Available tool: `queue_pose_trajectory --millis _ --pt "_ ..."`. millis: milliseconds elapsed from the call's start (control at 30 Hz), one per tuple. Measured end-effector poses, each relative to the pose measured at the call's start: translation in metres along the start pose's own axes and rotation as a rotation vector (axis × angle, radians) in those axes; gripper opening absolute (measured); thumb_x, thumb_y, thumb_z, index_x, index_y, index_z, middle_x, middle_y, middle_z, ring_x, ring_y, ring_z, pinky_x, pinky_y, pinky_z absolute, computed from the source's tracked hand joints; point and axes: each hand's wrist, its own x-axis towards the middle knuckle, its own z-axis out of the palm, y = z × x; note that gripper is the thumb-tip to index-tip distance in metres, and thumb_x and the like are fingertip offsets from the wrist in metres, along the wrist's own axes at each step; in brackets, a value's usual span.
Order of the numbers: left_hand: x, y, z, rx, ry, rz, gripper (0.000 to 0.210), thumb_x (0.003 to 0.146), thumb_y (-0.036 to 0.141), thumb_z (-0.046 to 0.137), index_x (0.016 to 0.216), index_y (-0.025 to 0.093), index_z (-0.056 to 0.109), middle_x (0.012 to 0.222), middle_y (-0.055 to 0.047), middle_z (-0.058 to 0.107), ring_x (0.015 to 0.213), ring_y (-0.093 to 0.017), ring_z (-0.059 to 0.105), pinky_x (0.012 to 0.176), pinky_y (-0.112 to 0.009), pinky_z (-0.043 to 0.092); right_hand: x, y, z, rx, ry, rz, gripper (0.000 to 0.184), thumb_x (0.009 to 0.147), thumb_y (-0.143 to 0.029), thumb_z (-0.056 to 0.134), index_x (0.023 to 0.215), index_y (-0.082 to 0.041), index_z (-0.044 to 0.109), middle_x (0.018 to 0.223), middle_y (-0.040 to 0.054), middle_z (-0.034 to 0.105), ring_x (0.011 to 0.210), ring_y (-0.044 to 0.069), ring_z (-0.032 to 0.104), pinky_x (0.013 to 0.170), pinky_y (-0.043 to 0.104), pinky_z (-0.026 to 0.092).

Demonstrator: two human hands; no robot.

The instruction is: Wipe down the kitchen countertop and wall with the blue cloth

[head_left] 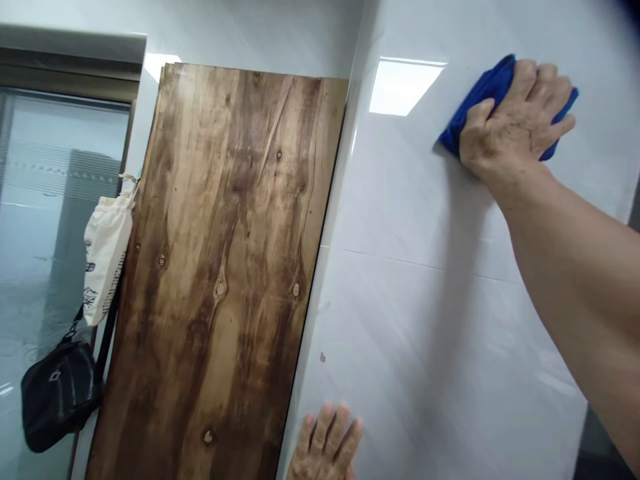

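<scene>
High on the glossy white tiled wall (400,320), my right hand (520,120) presses a folded blue cloth (480,100) flat against the tile. Its fingers are spread over the cloth, whose edges stick out on both sides of the hand. Down at the bottom of the view, my left hand (327,443) lies against the same wall near its left corner, fingers extended and nothing held. The wrist of that hand is cut off by the frame.
A tall wood-grain panel (240,233) leans in the recess to the left. Beside it hang a cream drawstring bag (107,253) and a black bag (60,390), in front of a frosted glass door (50,267). A small chip mark (323,357) shows on the tile.
</scene>
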Motion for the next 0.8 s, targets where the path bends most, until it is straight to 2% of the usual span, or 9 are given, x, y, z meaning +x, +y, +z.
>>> queue_pose_trajectory --millis 33,100,233,300,367,500,600,700,800 --pt "-0.001 0.001 0.002 0.010 0.022 -0.001 0.057 0.082 0.041 0.063 0.137 0.030 0.059 0.157 0.000 0.042 0.152 -0.027 0.024 0.128 -0.045 0.013 0.008 -0.015 0.001 0.007 0.017 0.130 0.080 0.097 -0.067 0.016 0.150 -0.012 0.038 0.147 0.0251 0.042 0.135 0.052 0.036 0.092 0.081 0.026" --pt "-0.002 0.001 0.004 0.021 0.050 0.004 0.054 0.082 0.042 0.063 0.135 0.031 0.061 0.155 0.000 0.044 0.151 -0.027 0.026 0.128 -0.045 0.015 0.019 -0.051 -0.002 0.057 -0.010 0.180 0.078 0.096 -0.069 0.021 0.148 -0.015 0.043 0.148 0.0232 0.044 0.135 0.054 0.036 0.091 0.082 0.022" --pt "-0.002 0.001 0.004 0.027 0.044 -0.002 0.052 0.081 0.040 0.063 0.132 0.031 0.063 0.155 0.000 0.045 0.151 -0.027 0.028 0.128 -0.045 0.017 0.020 -0.121 -0.019 0.112 -0.178 0.005 0.074 0.099 -0.056 0.017 0.148 -0.005 0.038 0.153 0.0249 0.036 0.140 0.047 0.029 0.098 0.078 0.020" --pt "-0.002 0.000 0.005 0.037 0.054 -0.005 0.052 0.081 0.039 0.063 0.132 0.032 0.063 0.154 0.001 0.046 0.151 -0.026 0.029 0.128 -0.044 0.018 0.009 -0.148 -0.026 0.124 -0.258 -0.129 0.073 0.099 -0.051 0.017 0.147 0.000 0.036 0.155 0.0255 0.033 0.143 0.042 0.026 0.104 0.072 0.019" --pt "-0.001 0.000 0.005 0.041 0.079 -0.004 0.051 0.082 0.039 0.062 0.132 0.032 0.063 0.153 0.001 0.047 0.150 -0.025 0.030 0.128 -0.044 0.019 -0.010 -0.168 -0.033 0.160 -0.291 -0.247 0.068 0.099 -0.049 0.027 0.147 -0.002 0.038 0.158 0.0217 0.031 0.145 0.037 0.024 0.110 0.067 0.016" --pt "0.003 0.002 0.003 0.000 0.170 -0.053 0.054 0.083 0.030 0.060 0.137 0.030 0.058 0.156 -0.002 0.044 0.147 -0.023 0.037 0.126 -0.040 0.025 -0.065 -0.193 -0.059 0.257 -0.327 -0.432 0.060 0.094 -0.044 0.046 0.149 -0.021 0.041 0.160 0.0090 0.035 0.147 0.033 0.024 0.119 0.063 0.012" --pt "0.002 0.004 -0.006 -0.039 0.203 -0.197 0.063 0.084 0.021 0.057 0.146 0.031 0.048 0.161 -0.003 0.035 0.147 -0.023 0.036 0.125 -0.041 0.027 -0.121 -0.202 -0.091 0.305 -0.399 -0.569 0.062 0.093 -0.046 0.047 0.151 -0.025 0.037 0.160 0.0050 0.035 0.149 0.031 0.024 0.122 0.061 0.012" --pt "-0.001 0.001 -0.018 -0.038 0.111 -0.365 0.071 0.087 0.013 0.051 0.154 0.027 0.033 0.166 -0.007 0.023 0.150 -0.027 0.029 0.123 -0.048 0.029 -0.186 -0.204 -0.126 0.359 -0.442 -0.653 0.064 0.093 -0.044 0.047 0.153 -0.026 0.035 0.161 0.0042 0.033 0.150 0.030 0.023 0.124 0.059 0.007" --pt "-0.004 -0.004 -0.025 -0.079 0.024 -0.480 0.071 0.090 0.013 0.048 0.157 0.016 0.023 0.166 -0.014 0.022 0.151 -0.029 0.028 0.121 -0.049 0.034 -0.242 -0.200 -0.153 0.409 -0.472 -0.877 0.067 0.090 -0.041 0.048 0.153 -0.023 0.035 0.161 0.0056 0.032 0.151 0.031 0.021 0.124 0.061 0.001"
